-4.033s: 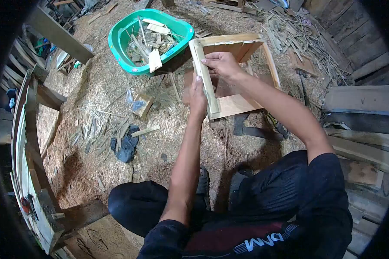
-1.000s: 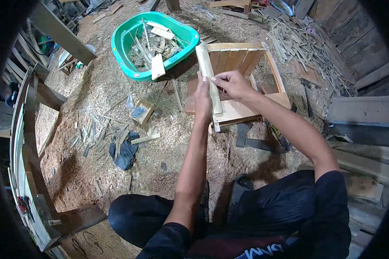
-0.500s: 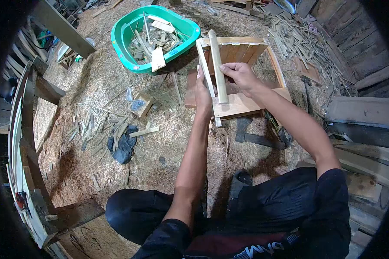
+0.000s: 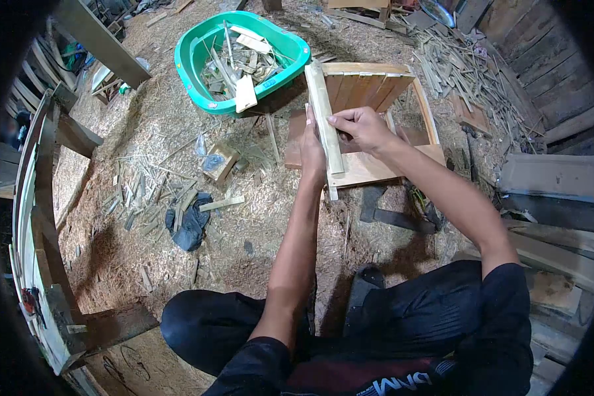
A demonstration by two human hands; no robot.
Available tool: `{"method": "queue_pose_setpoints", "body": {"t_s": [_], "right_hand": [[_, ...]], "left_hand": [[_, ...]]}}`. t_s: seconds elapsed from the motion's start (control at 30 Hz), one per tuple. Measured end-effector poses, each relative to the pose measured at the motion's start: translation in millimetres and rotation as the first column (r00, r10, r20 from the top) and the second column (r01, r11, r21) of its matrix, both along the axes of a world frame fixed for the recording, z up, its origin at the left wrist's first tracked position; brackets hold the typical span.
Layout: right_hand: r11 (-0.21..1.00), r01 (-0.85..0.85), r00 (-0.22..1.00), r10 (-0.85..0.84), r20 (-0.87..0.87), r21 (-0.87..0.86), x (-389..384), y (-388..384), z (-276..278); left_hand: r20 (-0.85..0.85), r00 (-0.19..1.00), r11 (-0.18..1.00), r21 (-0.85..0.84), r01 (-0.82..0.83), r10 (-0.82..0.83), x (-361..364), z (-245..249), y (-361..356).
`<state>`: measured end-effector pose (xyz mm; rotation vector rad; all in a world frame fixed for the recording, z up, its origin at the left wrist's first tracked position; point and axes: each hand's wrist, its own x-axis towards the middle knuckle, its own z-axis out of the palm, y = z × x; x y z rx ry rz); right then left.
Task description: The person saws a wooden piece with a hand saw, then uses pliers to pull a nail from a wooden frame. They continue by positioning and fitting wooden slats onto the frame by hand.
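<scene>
A wooden box-like frame (image 4: 379, 167) with a slatted inner panel stands on the sawdust floor in front of me. Along its left edge lies a pale wooden strip (image 4: 324, 115). My right hand (image 4: 366, 131) pinches that strip between thumb and fingers near its middle. My left hand (image 4: 313, 150) is wrapped against the outer left side of the frame, its fingers pointing up; part of its grip is hidden behind the edge.
A green plastic tub (image 4: 190, 89) of wood scraps stands beyond the frame. An axe-like tool (image 4: 399, 218) lies below the frame. A small wood block (image 4: 221, 164) and a dark plastic bag (image 4: 190, 224) lie at left; stacked boards (image 4: 558, 254) are at right.
The wooden strip has shifted left and down, from leaning over the frame's opening to lying along its left edge. My right hand has moved slightly left with it.
</scene>
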<state>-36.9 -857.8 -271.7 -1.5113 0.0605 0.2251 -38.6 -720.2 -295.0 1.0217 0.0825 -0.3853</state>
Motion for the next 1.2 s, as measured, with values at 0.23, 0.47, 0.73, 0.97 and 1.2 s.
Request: {"method": "queue_pose_setpoints", "body": {"t_s": [0.23,0.47,0.73,0.97,1.2], "right_hand": [[0.997,-0.017,0.998,0.022,0.059,-0.074,-1,1,-1],[0.988,0.017,0.995,-0.002,0.096,-0.155,-6,6,5],[0.989,0.006,0.991,0.015,0.134,-0.148,-2,5,-1],[0.982,-0.002,0.993,0.024,0.114,-0.189,1,6,-2],[0.993,-0.006,0.999,0.011,0.048,-0.114,7,3,-7]], "left_hand": [[0.15,0.987,0.994,0.084,-0.076,0.063,8,-33,-2],[0.247,0.964,0.977,0.161,-0.141,0.098,5,-37,-1],[0.219,0.968,0.974,0.161,-0.159,0.122,-2,-26,2],[0.189,0.973,0.978,0.137,-0.158,0.131,-2,-25,2],[0.235,0.962,0.984,0.079,-0.158,0.136,4,-30,-3]]}}
